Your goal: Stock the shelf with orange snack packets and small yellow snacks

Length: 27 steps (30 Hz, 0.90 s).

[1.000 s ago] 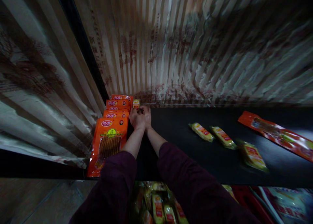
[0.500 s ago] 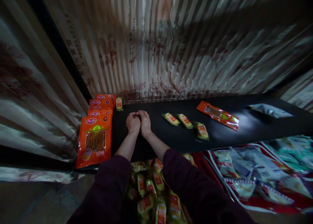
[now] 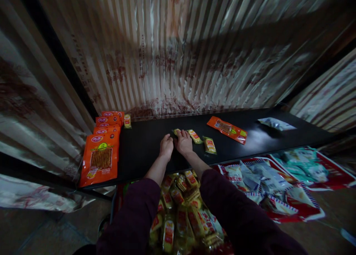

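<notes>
My right hand (image 3: 184, 143) is on the black shelf board, its fingers bent over a small yellow snack packet (image 3: 176, 131). Only the packet's left end shows past the fingers. Just to the left, my left hand (image 3: 166, 147) is closed with curled fingers; whatever may be inside it is hidden. A second yellow packet (image 3: 194, 136) lies right beside my right hand, and a third packet (image 3: 210, 145) is farther right. At the back left, one more yellow packet (image 3: 127, 121) stands upright against a row of orange snack bags (image 3: 100, 158).
On the black shelf (image 3: 144, 155) to the right lie a long orange packet (image 3: 227, 129) and a silvery white bag (image 3: 276, 123). Below its front edge are a heap of yellow packets (image 3: 182, 214) and red-edged boxes of white and green bags (image 3: 264, 181). A striped curtain (image 3: 172, 62) hangs behind.
My hands have parted a little and moved right along the shelf. My right hand has come down over the leftmost of the three loose packets. The view has shifted right.
</notes>
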{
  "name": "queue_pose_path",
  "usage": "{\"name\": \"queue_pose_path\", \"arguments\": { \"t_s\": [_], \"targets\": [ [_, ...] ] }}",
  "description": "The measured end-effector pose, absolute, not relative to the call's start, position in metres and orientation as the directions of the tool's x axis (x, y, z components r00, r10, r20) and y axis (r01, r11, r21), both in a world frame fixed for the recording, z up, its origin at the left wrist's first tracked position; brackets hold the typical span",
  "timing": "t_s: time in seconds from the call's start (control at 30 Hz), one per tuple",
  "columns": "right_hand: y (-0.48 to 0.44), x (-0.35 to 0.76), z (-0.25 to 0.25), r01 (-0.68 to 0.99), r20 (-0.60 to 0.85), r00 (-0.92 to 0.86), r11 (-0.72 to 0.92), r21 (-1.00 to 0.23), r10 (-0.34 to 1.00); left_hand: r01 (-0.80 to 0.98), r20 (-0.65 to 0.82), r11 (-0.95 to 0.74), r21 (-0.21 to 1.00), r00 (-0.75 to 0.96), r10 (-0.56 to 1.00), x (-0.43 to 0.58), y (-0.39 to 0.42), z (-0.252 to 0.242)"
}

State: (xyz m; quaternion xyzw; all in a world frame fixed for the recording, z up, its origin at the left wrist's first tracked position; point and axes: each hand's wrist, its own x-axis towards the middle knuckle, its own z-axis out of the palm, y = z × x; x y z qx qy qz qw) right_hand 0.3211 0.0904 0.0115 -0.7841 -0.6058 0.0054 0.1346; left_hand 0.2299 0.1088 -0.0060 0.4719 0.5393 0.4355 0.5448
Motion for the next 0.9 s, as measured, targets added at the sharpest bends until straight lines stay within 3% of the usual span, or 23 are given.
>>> {"name": "queue_pose_path", "arguments": {
  "t_s": [0.4,0.9],
  "targets": [
    [0.070,0.293,0.013,0.957,0.122,0.259,-0.237,-0.169,0.958,0.036,-0.261,0.261,0.965,0.016,0.965,0.223,0.099,-0.008],
    [0.039,0.263,0.003,0.920,0.129,0.202,-0.143,-0.364,0.971,-0.004,-0.215,0.215,0.977,-0.013,0.976,0.200,0.074,-0.005]
  ]
}}
